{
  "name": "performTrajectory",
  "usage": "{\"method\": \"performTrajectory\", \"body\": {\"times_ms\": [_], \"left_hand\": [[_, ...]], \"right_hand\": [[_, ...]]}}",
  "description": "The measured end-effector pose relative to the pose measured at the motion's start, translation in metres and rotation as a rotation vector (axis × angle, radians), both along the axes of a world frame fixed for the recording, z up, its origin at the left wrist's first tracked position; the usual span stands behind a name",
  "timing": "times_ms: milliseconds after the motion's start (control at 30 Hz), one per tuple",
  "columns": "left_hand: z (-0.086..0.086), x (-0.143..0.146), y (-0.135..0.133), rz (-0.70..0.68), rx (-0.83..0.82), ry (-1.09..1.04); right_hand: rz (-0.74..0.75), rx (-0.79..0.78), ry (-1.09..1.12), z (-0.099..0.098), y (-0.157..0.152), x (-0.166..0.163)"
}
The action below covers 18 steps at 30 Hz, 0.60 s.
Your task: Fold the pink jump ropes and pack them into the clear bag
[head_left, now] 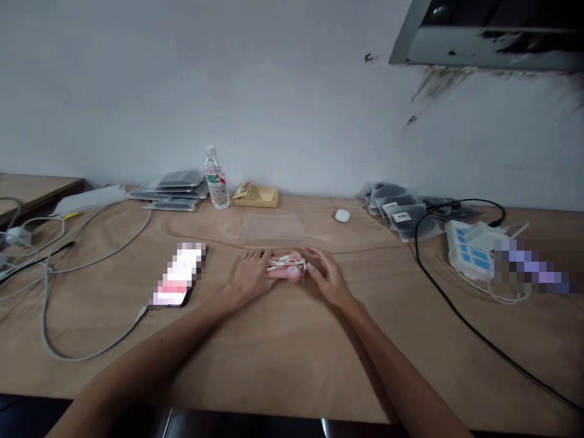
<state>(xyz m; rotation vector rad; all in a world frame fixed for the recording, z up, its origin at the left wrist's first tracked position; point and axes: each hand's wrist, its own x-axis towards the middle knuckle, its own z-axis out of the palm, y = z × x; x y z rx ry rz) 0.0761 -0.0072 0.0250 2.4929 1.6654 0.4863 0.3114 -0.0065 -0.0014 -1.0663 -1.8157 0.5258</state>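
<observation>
A small pink gadget with several thin white pieces on top lies on the wooden table, between my hands. My left hand rests flat on the table just left of it, fingers stretched toward it and touching its left end. My right hand lies on the right side, fingers extended and slightly curled against the gadget's right end. Neither hand has lifted it.
A phone on a grey cable lies to the left. A water bottle, a yellow box, grey bags, a white earbud case, more bags, a power strip and a black cable sit around.
</observation>
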Motion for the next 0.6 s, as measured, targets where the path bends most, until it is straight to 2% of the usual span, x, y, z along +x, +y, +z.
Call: {"method": "performTrajectory", "body": {"times_ms": [167, 300, 367, 500, 600], "left_hand": [[-0.006, 0.005, -0.006, -0.038, 0.062, 0.087], [-0.007, 0.005, -0.007, -0.068, 0.069, 0.079], [-0.004, -0.001, -0.004, -0.135, 0.041, 0.062], [0.003, -0.023, 0.003, -0.379, -0.038, 0.007], [-0.003, -0.034, 0.000, -0.349, -0.009, -0.047]], "right_hand": [[0.127, 0.019, -0.216, -0.004, 0.001, 0.005], [0.162, 0.036, -0.309, -0.009, 0.002, 0.006], [0.163, 0.031, -0.335, -0.009, 0.002, 0.006], [0.170, 0.042, -0.356, -0.002, 0.001, 0.005], [0.181, 0.055, -0.385, 0.003, 0.000, 0.004]]}}
